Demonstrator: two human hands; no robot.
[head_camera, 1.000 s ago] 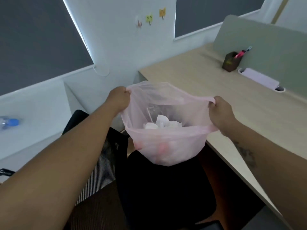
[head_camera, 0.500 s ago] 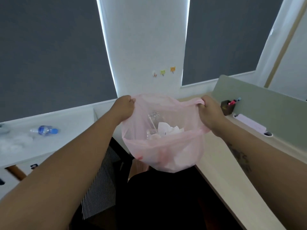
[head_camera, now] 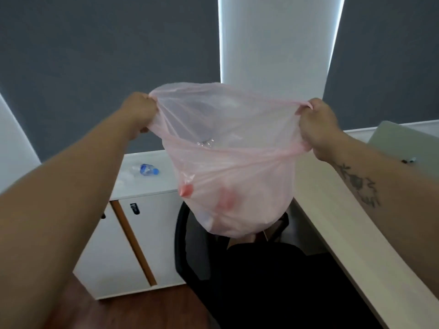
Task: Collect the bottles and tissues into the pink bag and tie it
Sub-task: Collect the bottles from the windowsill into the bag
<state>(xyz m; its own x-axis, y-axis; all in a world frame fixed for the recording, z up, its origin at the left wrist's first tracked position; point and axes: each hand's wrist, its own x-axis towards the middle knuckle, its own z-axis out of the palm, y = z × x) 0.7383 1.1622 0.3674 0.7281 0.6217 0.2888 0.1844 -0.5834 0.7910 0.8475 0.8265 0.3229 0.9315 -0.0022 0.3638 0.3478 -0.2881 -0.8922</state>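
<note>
The pink bag [head_camera: 237,186] hangs in the air in front of me, its mouth stretched wide. My left hand [head_camera: 140,115] grips the rim on the left and my right hand [head_camera: 317,124] grips the rim on the right. Through the thin plastic I make out a clear bottle [head_camera: 206,143] near the top and red caps lower down. A bottle with a blue cap [head_camera: 148,169] lies on its side on the white cabinet [head_camera: 147,186] to the left, beside crumpled tissue [head_camera: 126,179].
A black office chair [head_camera: 249,269] stands under the bag. A light wooden desk [head_camera: 337,222] runs along the right with a grey-green divider [head_camera: 408,143]. Dark blinds cover the windows behind. The floor is brown wood.
Both hands lifted the bag higher and pulled its rim further apart. The view swung left and up, bringing the cabinet with the blue-capped bottle closer to the centre.
</note>
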